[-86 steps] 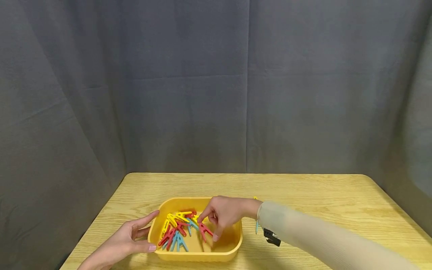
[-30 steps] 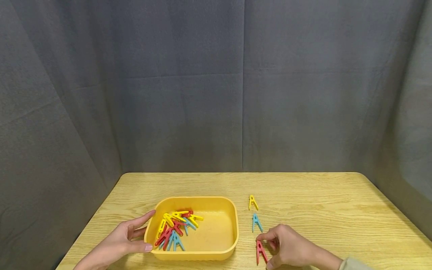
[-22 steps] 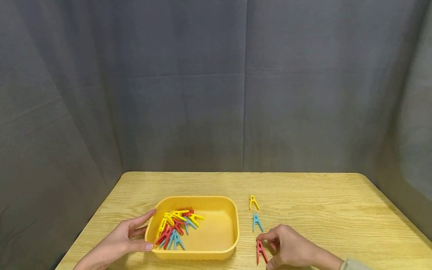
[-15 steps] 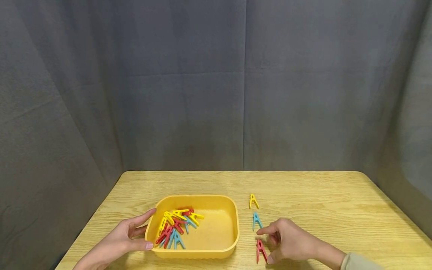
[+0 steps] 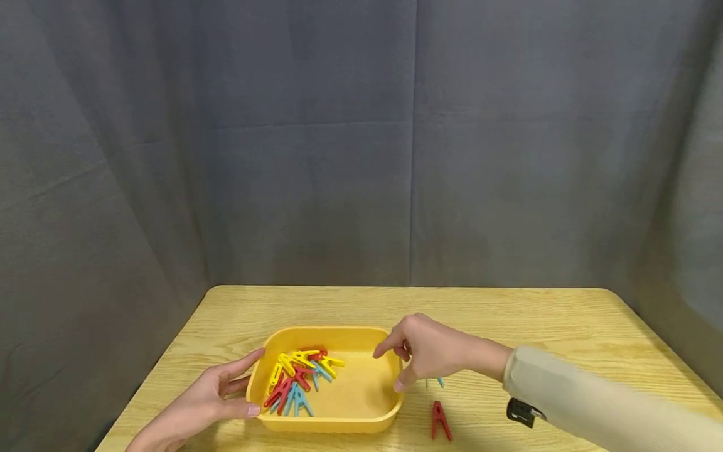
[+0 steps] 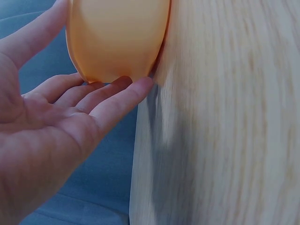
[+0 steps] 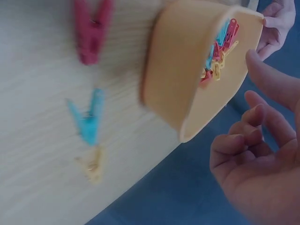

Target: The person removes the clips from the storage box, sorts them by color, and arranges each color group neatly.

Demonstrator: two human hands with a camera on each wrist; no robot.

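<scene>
Near the front edge of the table (image 5: 508,314), the yellow tray (image 5: 339,424) holds a heap of clothespins (image 5: 296,376) at its left end. Left hand (image 5: 198,408) rests open against the tray's left wall. Right hand (image 5: 429,351) hovers empty over the tray's right rim, fingers loosely curled. A red clothespin (image 5: 440,420) lies just right of the tray.

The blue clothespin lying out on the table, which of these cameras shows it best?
The right wrist view: the blue clothespin lies there whole, though blurred, between the red clothespin and the yellow clothespin. In the head view the right hand hides all but its tips. The left wrist view does not show it.
</scene>
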